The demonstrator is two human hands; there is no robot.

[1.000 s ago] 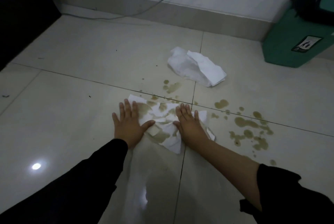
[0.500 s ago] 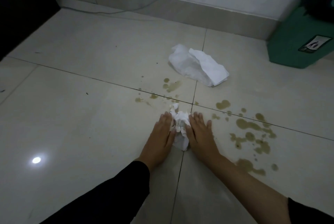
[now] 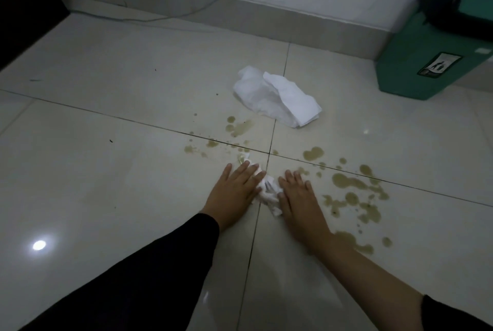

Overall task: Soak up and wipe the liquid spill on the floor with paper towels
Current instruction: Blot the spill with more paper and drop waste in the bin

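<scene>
A bunched, wet white paper towel [image 3: 269,188] lies on the pale tiled floor [image 3: 120,170] at the crossing of the grout lines. My left hand [image 3: 232,189] lies flat on its left part, fingers straight. My right hand [image 3: 298,195] presses against its right side, fingers straight as well. Brownish spill drops [image 3: 352,192] spread to the right of my right hand. More spill drops [image 3: 240,128] lie beyond the towel. A pile of clean white paper towels [image 3: 277,96] rests farther back.
A green bin [image 3: 416,63] with a dark lid stands at the back right by the wall. A thin cable [image 3: 160,19] runs along the skirting. A black cabinet [image 3: 24,5] fills the back left corner.
The towel, spread flat a second ago, has been pushed together into a small wad between my hands. Since half a second ago my left hand has slid onto the wad.
</scene>
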